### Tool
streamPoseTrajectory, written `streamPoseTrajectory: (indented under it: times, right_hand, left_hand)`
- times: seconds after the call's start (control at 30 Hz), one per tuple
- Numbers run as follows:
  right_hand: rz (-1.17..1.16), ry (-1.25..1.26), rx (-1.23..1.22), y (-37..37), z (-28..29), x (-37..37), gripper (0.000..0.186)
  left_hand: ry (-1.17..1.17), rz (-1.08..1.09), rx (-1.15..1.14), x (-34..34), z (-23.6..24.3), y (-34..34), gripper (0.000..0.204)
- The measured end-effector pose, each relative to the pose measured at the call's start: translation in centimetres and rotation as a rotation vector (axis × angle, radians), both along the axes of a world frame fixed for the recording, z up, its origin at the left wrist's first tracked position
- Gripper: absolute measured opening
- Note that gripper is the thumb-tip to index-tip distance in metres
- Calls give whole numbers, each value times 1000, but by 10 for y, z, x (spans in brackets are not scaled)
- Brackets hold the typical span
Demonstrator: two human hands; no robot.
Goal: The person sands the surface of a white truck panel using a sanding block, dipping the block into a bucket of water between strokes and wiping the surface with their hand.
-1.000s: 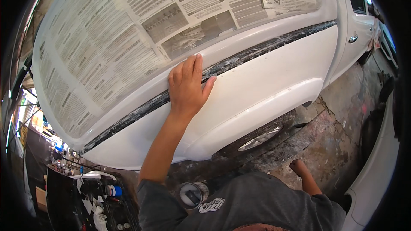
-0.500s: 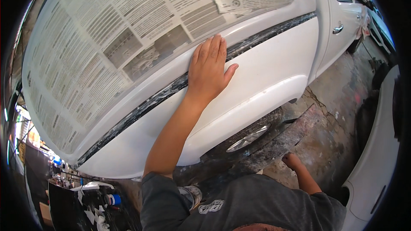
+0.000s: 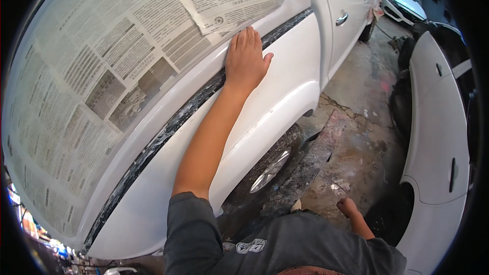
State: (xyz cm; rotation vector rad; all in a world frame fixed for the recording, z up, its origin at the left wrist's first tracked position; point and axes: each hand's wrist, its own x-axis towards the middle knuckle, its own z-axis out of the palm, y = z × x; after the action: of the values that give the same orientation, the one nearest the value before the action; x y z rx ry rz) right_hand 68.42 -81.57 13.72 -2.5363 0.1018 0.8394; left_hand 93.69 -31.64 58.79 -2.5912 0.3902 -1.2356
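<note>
My left hand (image 3: 246,63) lies flat, its fingers side by side and thumb out, on the side of a white pickup truck (image 3: 285,71). Its palm covers part of a black strip (image 3: 178,114) smeared with white, which runs along the top of the side panel. The fingertips reach the white edge below a large window covered with newspaper (image 3: 122,35). My right hand (image 3: 347,207) hangs low at my side in a loose fist, above the floor, and nothing shows sticking out of it.
Below the panel is the truck's rear wheel (image 3: 272,170), near a stained, cracked concrete floor (image 3: 351,147). A white car (image 3: 438,137) stands close on my right. Farther ahead another white car (image 3: 400,0) is parked. Workshop clutter sits at the lower left.
The view has turned and shifted forward along the truck. My left hand has slid forward along the black strip, still flat against it. My right hand remains low and curled.
</note>
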Motion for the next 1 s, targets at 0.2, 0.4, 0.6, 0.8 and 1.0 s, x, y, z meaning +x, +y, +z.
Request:
streamPoseTrajectory:
  times: [0.2, 0.4, 0.6, 0.8, 1.0]
  right_hand:
    - [-226, 66, -52, -23, 14, -72, 28]
    - [-244, -55, -17, -34, -23, -115, 27]
    - [-175, -83, -66, -16, -1, -104, 28]
    - [-25, -145, -53, -4, 0, -59, 29]
    - [56, -168, -47, 18, 3, -8, 29]
  left_hand:
    - [51, 72, 11, 47, -5, -28, 75]
    - [122, 198, 85, 63, -10, -39, 78]
    - [162, 233, 112, 4, -9, -7, 79]
    - [183, 272, 151, -73, -8, 29, 78]
    - [208, 262, 198, -148, -7, 71, 75]
